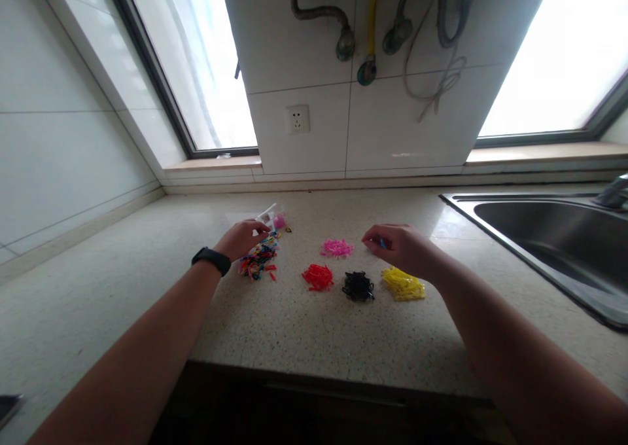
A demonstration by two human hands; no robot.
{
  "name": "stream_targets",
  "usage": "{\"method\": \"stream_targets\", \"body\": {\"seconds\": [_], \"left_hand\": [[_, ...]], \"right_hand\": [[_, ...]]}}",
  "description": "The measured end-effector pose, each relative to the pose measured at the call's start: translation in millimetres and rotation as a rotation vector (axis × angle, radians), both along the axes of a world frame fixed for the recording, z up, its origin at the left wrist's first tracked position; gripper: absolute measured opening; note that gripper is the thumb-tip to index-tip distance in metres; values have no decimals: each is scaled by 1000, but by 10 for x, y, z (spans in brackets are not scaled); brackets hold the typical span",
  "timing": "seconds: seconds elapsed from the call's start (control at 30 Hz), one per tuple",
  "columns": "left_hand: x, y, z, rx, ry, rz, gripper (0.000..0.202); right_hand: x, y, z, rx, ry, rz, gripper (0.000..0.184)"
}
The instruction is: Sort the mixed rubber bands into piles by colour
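Note:
My left hand [244,237], with a black band on its wrist, reaches over a mixed pile of small coloured pieces [259,260]. Its fingers are drawn together at the pile's far edge; whatever they pinch is hidden. My right hand [395,245] hovers beyond the yellow pile [403,283], thumb and fingers closed. A speck of blue shows by its fingers, but I cannot tell whether it is held or lies behind. Between my hands are a pink pile [336,248], a red pile [318,277] and a black pile [358,286] of small thin pieces.
A clear plastic bag [269,216] with something pink in it lies behind the mixed pile. At the right a steel sink [540,235] is set into the speckled counter [304,340]. The tiled wall carries a socket [297,118] and hoses [343,26].

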State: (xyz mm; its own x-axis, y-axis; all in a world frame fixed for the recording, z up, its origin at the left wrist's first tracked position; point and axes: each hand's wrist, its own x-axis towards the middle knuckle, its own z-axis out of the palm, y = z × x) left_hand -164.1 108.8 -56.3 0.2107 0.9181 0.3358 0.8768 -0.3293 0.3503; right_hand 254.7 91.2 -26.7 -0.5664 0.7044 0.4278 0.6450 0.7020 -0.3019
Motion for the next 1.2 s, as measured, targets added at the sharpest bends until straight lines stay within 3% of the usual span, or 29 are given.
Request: {"method": "stream_targets", "body": {"seconds": [0.27, 0.8, 1.2], "left_hand": [[48, 36, -56, 11, 173, 33, 25], [-5, 79, -116, -13, 193, 59, 28], [98, 36, -6, -71, -14, 111, 32]], "right_hand": [[2, -6, 28, 16, -52, -4, 16], [28, 14, 15, -4, -35, -14, 16], [38, 22, 9, -13, -38, -8, 18]]}}
